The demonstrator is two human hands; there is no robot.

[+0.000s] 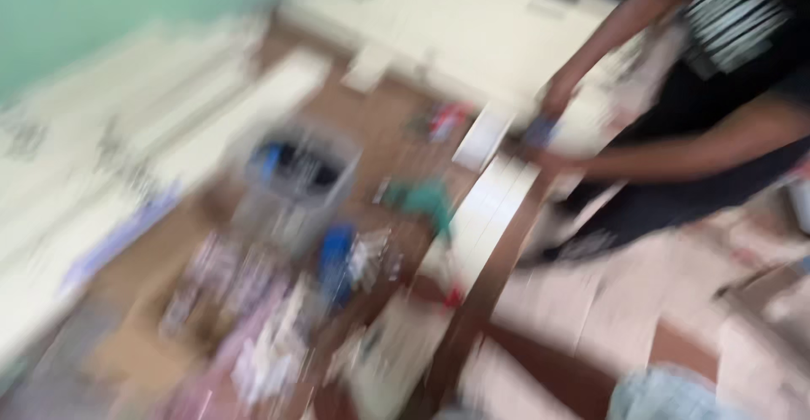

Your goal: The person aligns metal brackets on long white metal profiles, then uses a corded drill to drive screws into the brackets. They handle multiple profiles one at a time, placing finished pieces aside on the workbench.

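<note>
Two own hands unseen | co-worker's hand (557, 98) just above small blue thing (540, 129) | grip blurred

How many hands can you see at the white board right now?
2, both belonging to another person in a striped top: one hand at the far side of the white board, the other hand nearer on it. Heavy blur may hide more.

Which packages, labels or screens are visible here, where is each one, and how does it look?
The picture is badly blurred; only rough shapes show.
Clear container: centre left on the floor, boxy, greyish, dark and blue things inside.
Small packets: lower left, a scattered heap, white, pink and blue.
White flat piece: upper centre, near the other person's hand, rectangular.
No screen or sign can be made out.
</note>
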